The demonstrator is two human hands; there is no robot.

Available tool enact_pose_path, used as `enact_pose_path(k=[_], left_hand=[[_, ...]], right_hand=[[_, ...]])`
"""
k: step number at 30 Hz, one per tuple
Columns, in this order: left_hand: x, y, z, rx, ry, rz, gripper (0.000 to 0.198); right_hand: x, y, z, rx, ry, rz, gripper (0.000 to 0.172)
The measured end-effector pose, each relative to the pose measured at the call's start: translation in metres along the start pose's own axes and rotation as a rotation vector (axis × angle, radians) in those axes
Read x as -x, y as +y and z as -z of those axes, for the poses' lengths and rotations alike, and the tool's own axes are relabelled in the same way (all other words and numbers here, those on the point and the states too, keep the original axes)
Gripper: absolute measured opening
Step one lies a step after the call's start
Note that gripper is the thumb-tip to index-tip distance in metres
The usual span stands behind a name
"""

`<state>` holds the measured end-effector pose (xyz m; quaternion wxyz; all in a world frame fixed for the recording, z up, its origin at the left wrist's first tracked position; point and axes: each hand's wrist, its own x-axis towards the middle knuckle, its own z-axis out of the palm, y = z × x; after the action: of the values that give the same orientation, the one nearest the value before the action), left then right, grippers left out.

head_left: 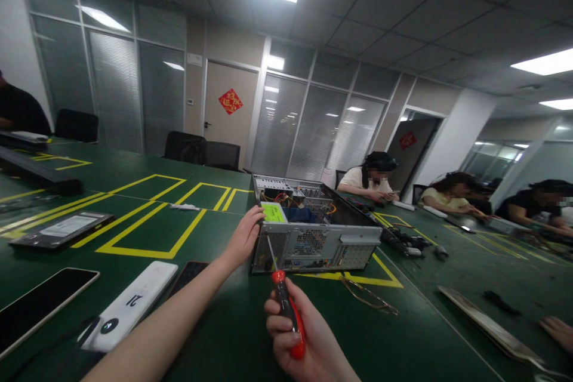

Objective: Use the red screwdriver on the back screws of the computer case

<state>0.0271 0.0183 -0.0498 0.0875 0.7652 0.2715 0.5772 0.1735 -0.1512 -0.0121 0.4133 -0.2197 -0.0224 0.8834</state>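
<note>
An opened grey computer case (333, 245) lies on the table, its vented rear panel facing me. Inside its left corner sits a power supply with a bright green label (274, 212), and coloured wires show behind it. My left hand (246, 231) grips the left edge of the case beside that label, fingers bent over the top. In my right hand (298, 325) is a screwdriver (286, 310) with a red and black handle, fingers wrapped round it. Its shaft points up at the rear panel near the power supply's vent; whether the tip touches a screw, I cannot tell.
Left of me lie a hard drive (62, 230), a phone (42, 304) and a white power bank (132, 304) with a cable. Thin wires (369, 297) lie right of the case, near a long metal piece (487, 325). Several people sit along the table.
</note>
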Motion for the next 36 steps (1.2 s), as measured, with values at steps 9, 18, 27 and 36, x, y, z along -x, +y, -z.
enact_pose_path(k=[9,18,27,36], left_hand=[[0.000,0.000,0.000,0.000,-0.008,0.007,0.031],[0.001,0.001,0.001,-0.009,-0.011,0.017,0.031],[0.000,0.000,0.000,-0.012,-0.002,0.016,0.032],[0.001,0.000,0.001,-0.010,-0.004,0.026,0.031]], right_hand=[[-0.005,0.004,0.003,0.098,0.070,0.072,0.033],[0.000,0.003,-0.001,-0.070,-0.001,0.062,0.023],[0.005,-0.001,0.002,-0.013,-0.073,0.076,0.022],[0.020,-0.015,0.022,0.047,-0.042,0.258,0.028]])
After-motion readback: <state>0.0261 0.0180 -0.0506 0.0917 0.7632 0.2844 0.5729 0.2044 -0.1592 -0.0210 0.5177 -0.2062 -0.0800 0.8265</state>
